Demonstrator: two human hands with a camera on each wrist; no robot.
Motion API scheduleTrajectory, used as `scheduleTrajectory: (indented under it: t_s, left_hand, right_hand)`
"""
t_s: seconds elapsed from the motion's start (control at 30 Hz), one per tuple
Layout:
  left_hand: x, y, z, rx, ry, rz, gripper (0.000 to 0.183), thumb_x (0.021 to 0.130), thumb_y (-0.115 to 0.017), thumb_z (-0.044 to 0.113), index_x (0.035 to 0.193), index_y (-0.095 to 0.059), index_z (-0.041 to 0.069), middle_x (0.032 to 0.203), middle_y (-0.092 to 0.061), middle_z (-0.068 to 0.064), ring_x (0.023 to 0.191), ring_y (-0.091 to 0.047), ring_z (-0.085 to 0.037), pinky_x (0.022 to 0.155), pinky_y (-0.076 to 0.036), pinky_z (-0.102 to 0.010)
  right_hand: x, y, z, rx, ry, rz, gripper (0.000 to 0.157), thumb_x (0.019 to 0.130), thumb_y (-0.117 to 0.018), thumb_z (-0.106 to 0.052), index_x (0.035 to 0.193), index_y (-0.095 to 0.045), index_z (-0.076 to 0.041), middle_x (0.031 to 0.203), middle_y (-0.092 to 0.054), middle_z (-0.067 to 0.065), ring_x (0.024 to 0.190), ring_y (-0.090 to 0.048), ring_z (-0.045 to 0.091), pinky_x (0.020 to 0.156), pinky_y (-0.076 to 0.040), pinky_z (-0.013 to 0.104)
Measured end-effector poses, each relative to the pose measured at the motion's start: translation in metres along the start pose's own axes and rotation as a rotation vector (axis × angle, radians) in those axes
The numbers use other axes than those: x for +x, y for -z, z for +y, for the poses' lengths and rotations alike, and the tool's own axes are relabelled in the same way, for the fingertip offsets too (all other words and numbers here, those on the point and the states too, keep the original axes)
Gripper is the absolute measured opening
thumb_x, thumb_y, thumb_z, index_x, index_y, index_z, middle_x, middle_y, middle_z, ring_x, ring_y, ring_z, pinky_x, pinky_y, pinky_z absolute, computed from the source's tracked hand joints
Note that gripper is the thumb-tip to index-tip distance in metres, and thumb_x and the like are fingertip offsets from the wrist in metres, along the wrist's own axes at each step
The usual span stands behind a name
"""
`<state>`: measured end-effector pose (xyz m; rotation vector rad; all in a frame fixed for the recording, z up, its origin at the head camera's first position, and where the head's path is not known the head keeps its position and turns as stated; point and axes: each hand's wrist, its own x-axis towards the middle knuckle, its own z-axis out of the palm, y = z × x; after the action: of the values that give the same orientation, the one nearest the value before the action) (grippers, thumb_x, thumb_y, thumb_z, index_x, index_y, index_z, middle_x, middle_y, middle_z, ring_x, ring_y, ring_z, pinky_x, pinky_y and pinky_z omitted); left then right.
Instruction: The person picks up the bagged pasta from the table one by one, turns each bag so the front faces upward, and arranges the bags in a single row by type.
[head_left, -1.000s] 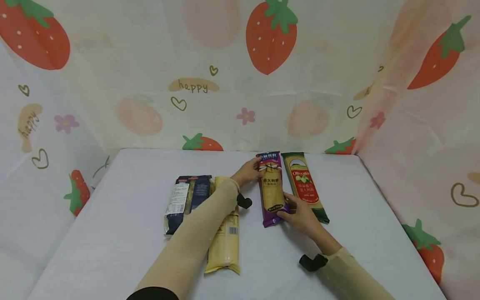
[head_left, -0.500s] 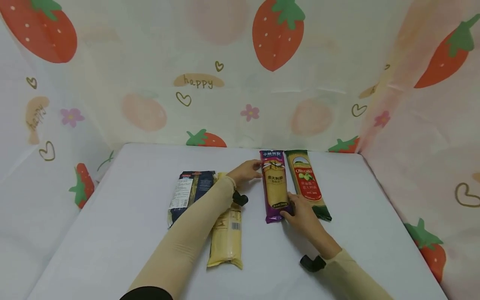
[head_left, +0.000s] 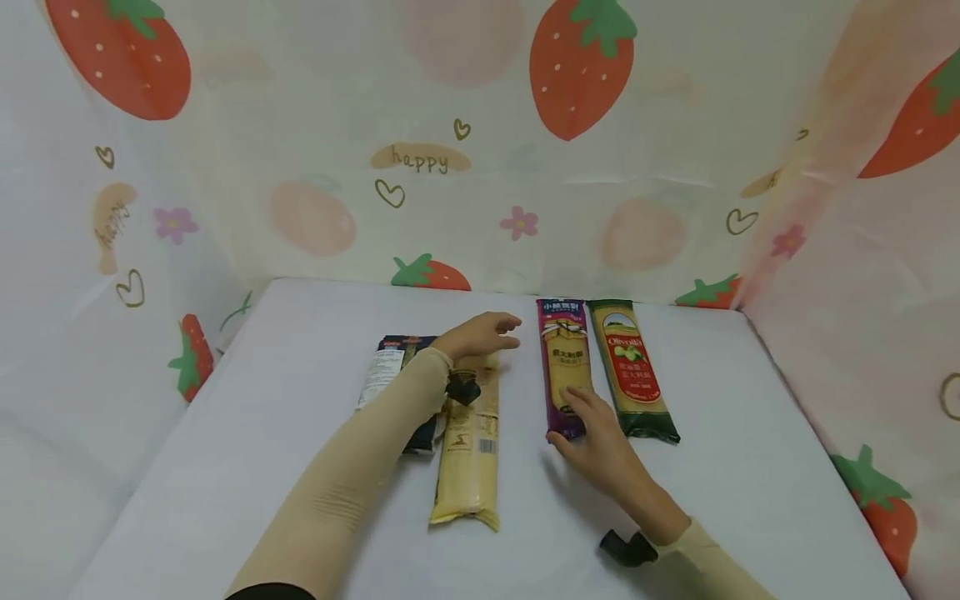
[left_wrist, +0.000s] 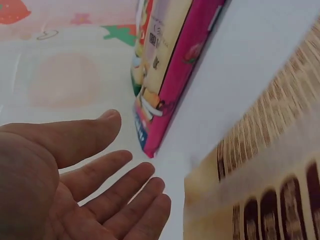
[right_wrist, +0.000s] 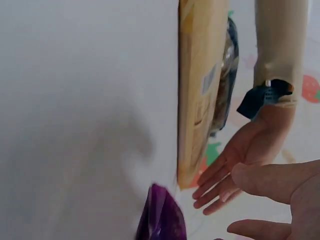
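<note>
A purple pasta pack (head_left: 564, 354) lies lengthwise on the white table, beside a green and red Olivoila pasta pack (head_left: 634, 375). Over the purple pack's near end is my right hand (head_left: 603, 442), thumb and fingers spread apart. The right wrist view shows that pack's purple tip (right_wrist: 160, 217) just off this hand. My left hand (head_left: 477, 336) hovers left of the purple pack's far end, fingers loosely extended and holding nothing. Beneath the left arm lie a yellow pasta pack (head_left: 467, 471) and a dark blue pack (head_left: 384, 371) with a white label, both partly hidden.
The white table (head_left: 247, 433) is backed by a strawberry-print cloth (head_left: 450, 225) that also rises along both sides. Black wrist mounts stick out from both sleeves, the left mount (head_left: 462, 389) close over the yellow pack.
My left hand has let go of the purple pack's far end and drawn away leftward. The right hand's fingers have loosened from its near end. The head view has turned slightly left.
</note>
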<state>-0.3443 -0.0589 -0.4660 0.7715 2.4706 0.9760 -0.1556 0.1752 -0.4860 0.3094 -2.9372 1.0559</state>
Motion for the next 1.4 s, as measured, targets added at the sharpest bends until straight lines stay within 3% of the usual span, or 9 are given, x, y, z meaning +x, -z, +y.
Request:
scheduleTrajectory:
  t_s: [0.3,0.47,0.63,0.87,1.03,1.17,1.4]
  left_hand:
    - [-0.041,0.015,-0.001,0.127,0.062,0.001,0.055,0.113,-0.059,0.023,0.162,-0.045,0.002,0.165,-0.046,-0.018,0.154,-0.043,-0.034,0.125,-0.037,-0.049]
    - [-0.054,0.020,-0.005,0.156,0.095,0.021,0.055,0.112,-0.060,0.022,0.162,-0.045,0.003,0.167,-0.043,-0.019,0.155,-0.041,-0.036,0.125,-0.037,-0.050]
    - [-0.057,0.019,-0.010,0.154,0.087,0.022,0.058,0.111,-0.063,0.022,0.162,-0.044,0.001,0.168,-0.040,-0.022,0.154,-0.040,-0.039,0.125,-0.037,-0.052]
    - [-0.056,0.015,-0.018,0.201,0.121,0.033,0.063,0.108,-0.069,0.022,0.162,-0.044,0.001,0.166,-0.043,-0.020,0.155,-0.040,-0.037,0.126,-0.036,-0.051]
    - [-0.049,0.011,-0.018,0.284,0.149,-0.019,0.068,0.107,-0.071,0.028,0.163,-0.043,0.002,0.166,-0.043,-0.020,0.153,-0.043,-0.037,0.126,-0.037,-0.049]
    - [-0.045,0.009,-0.017,0.329,0.188,-0.043,0.070,0.106,-0.073,0.030,0.163,-0.043,0.003,0.166,-0.045,-0.019,0.153,-0.043,-0.035,0.126,-0.036,-0.048]
    - [-0.042,0.008,-0.015,0.325,0.212,-0.038,0.071,0.104,-0.075,0.030,0.162,-0.045,0.003,0.161,-0.050,-0.019,0.148,-0.049,-0.035,0.123,-0.040,-0.047]
  right_hand:
    - [-0.011,-0.020,-0.023,0.070,0.074,-0.102,0.075,0.094,-0.087,-0.022,0.160,-0.052,-0.010,0.162,-0.050,0.010,0.151,-0.046,0.035,0.119,-0.044,0.059]
    - [-0.015,-0.028,-0.030,0.091,0.127,-0.148,0.077,0.093,-0.088,-0.026,0.160,-0.052,-0.009,0.162,-0.051,0.010,0.151,-0.047,0.035,0.119,-0.043,0.061]
    - [-0.016,-0.038,-0.034,0.099,0.176,-0.235,0.084,0.091,-0.090,-0.033,0.160,-0.050,-0.008,0.165,-0.047,0.012,0.154,-0.042,0.037,0.121,-0.039,0.061]
    - [-0.013,-0.053,-0.048,-0.006,0.198,-0.330,0.107,0.084,-0.092,-0.053,0.167,-0.039,-0.012,0.172,-0.035,0.013,0.157,-0.034,0.039,0.121,-0.040,0.061]
    - [-0.011,-0.059,-0.054,-0.082,0.199,-0.373,0.122,0.077,-0.091,-0.066,0.170,-0.033,-0.012,0.176,-0.026,0.012,0.160,-0.029,0.037,0.118,-0.044,0.060]
    - [-0.012,-0.063,-0.057,-0.121,0.218,-0.391,0.129,0.074,-0.092,-0.069,0.171,-0.029,-0.012,0.179,-0.018,0.012,0.161,-0.026,0.038,0.113,-0.049,0.061]
    - [-0.009,-0.067,-0.064,-0.232,0.255,-0.373,0.134,0.072,-0.091,-0.071,0.171,-0.027,-0.007,0.176,-0.019,0.022,0.158,-0.030,0.045,0.107,-0.054,0.060]
